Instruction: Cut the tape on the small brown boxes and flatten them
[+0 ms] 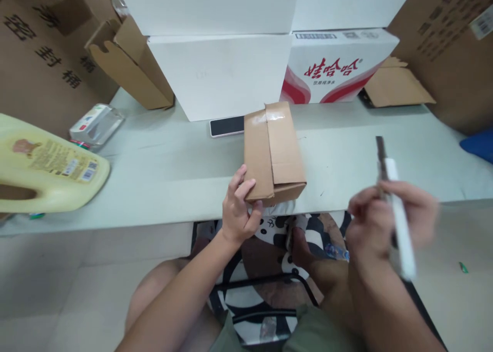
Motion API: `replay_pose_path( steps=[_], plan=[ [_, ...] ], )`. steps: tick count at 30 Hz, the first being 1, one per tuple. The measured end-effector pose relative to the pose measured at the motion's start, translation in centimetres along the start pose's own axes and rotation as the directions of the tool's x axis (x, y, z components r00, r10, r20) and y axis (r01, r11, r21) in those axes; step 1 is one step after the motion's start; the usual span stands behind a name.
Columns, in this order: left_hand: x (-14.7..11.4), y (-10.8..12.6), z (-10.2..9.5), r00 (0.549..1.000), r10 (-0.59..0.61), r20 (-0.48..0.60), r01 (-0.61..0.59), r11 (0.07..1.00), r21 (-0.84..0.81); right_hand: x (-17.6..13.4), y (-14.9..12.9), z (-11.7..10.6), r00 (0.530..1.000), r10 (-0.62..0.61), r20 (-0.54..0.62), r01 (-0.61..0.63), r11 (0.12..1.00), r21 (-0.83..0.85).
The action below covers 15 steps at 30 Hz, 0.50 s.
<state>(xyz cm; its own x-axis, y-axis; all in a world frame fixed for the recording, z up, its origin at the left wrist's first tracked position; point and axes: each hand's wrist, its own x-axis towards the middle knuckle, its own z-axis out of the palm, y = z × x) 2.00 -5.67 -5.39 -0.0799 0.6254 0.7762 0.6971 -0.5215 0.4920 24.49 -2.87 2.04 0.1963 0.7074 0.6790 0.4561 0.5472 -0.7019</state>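
A small brown cardboard box [287, 151] rests on the table near its front edge, a strip of clear tape over the far end of its seam. My left hand [241, 208] grips the box's near left corner, thumb below and fingers on top. Off to the right, my right hand [385, 218] is closed around a white utility knife [402, 228], held in the air apart from the box. The knife's blade is out and points away from me. Motion blurs this hand a little. A phone [227, 126] lies partly hidden behind the box.
White cartons [223, 74] are stacked along the back of the pale table [173, 187]. On the left stand a yellow jug [54, 162], a clear plastic package [98, 126] and an opened cardboard box [131, 69]. Another flattened brown box [398, 85] lies at the back right.
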Motion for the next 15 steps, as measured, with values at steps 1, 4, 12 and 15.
replay_pose_path(
  steps=[1,4,12,15],
  plan=[
    [0.1,-0.2,-0.2,1.000,-0.007,-0.016,0.007,1.000,-0.008,0.5,1.1,0.6,0.999,0.035,0.008,-0.034,0.995,-0.093],
    [0.2,-1.0,-0.9,0.995,-0.062,-0.082,0.059,0.998,-0.035,0.8,4.8,2.2,0.940,0.236,0.249,-0.129,0.916,-0.380],
    [0.3,-2.8,-2.2,0.953,-0.255,-0.167,0.237,0.964,-0.121,-0.9,9.8,3.2,0.764,0.350,0.542,0.002,0.838,-0.545],
    [0.2,-3.0,-2.3,0.919,-0.340,-0.197,0.318,0.938,-0.137,-1.0,9.5,3.1,0.797,0.309,0.519,0.014,0.850,-0.527]
  ],
)
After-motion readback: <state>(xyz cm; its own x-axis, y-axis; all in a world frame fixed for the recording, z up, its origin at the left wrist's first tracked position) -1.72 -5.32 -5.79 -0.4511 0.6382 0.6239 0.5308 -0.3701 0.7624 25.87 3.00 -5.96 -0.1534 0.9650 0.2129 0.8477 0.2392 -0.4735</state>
